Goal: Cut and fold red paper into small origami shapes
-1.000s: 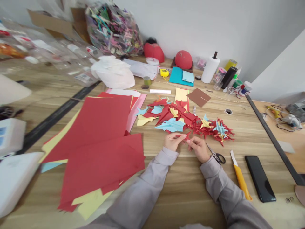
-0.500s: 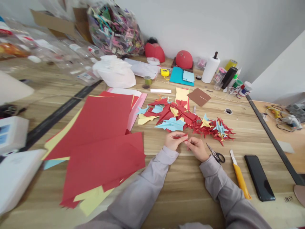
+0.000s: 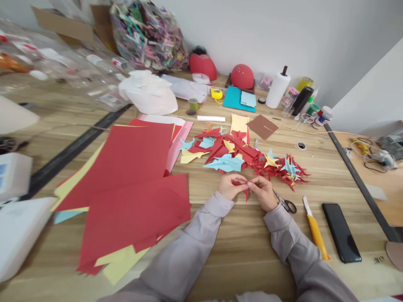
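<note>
Between my two hands is a small folded piece of red paper (image 3: 246,193), with a pointed tip hanging below the fingers. My left hand (image 3: 230,186) pinches it from the left. From the right, my right hand (image 3: 262,193) grips it with thumb and forefinger, the fingertips of both hands nearly touching. Much of the paper is hidden by the fingers. Just beyond my hands lies a heap of folded paper pieces (image 3: 248,155) in red, blue and yellow. A light blue folded paper plane (image 3: 225,162) sits at its near edge.
Red paper sheets (image 3: 135,214) are stacked to the left. Right of my hands lie scissors (image 3: 288,204), a yellow utility knife (image 3: 316,235) and a black phone (image 3: 341,233). Farther back are a yellow tape measure (image 3: 216,94), a white roll (image 3: 278,90) and a brown paper square (image 3: 262,126).
My right hand has shifted slightly up and closer to my left. The red paper has turned, so its pointed tip now hangs below the fingers. The camera view has moved slightly.
</note>
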`<state>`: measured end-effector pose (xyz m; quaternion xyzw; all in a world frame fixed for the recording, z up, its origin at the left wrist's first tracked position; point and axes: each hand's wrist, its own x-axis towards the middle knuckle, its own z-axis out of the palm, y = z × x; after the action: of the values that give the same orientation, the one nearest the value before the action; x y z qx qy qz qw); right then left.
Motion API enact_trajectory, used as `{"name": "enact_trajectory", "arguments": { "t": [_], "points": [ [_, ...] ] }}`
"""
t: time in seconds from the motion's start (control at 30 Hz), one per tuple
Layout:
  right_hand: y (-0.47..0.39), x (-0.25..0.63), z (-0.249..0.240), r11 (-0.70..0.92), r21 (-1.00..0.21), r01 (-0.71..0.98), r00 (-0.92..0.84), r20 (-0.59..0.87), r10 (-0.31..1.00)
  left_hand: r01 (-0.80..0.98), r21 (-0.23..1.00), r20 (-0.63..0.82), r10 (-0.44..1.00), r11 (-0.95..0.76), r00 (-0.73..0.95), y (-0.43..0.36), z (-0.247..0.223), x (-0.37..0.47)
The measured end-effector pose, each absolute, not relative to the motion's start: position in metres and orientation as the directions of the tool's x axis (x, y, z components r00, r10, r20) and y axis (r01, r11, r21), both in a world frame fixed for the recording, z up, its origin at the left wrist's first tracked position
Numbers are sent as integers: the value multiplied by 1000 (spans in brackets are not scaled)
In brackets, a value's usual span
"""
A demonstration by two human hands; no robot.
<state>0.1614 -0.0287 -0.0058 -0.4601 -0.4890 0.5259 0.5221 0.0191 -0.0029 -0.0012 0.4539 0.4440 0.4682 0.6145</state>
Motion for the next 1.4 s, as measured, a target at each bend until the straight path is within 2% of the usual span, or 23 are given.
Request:
{"name": "enact_trajectory", "arguments": {
  "t": [0.27,0.53,0.77,0.97,1.1,1.4],
  "points": [
    [-27,161,-4,-12,-989,-147,5,-13,1000,-239,949,-172,974,204,145,-3,-4,22],
    [-27,160,-2,-26,-989,-148,15,-29,999,-289,940,-152,980,183,128,-4,3,21],
    [-28,160,-2,-12,-997,-81,-22,-10,1000,-294,929,-176,967,224,182,-4,2,19],
    [-28,161,-1,-42,-988,-145,-17,-40,999,-270,937,-166,964,219,206,-3,0,18],
    [-26,163,-4,-61,-980,-192,4,-63,998,-293,933,-169,972,210,161,-3,0,19],
    [-26,164,-7,-59,-971,-230,14,-64,998,-447,814,-287,926,370,244,-3,-9,18]
  ]
}}
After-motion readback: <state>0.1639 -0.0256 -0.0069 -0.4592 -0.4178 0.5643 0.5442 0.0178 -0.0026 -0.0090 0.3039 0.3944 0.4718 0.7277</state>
